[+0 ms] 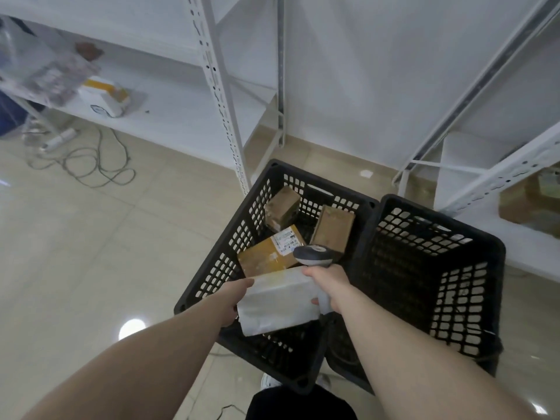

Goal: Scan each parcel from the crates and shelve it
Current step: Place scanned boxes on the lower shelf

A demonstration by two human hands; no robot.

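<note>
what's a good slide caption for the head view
Left hand holds a white parcel beside the scanner in the right hand, above a black crate.

The tiled floor (91, 253) carries two black crates (424, 268) set side by side, touching. A power strip (59, 139) and looped cable (100, 165) lie on it. The white shelf (169, 116) carries a white-and-yellow box (104, 97).

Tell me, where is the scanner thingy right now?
The grey handheld scanner is in the right hand, low in the head view, over the left black plastic crate, just above the white wrapped parcel.
</note>
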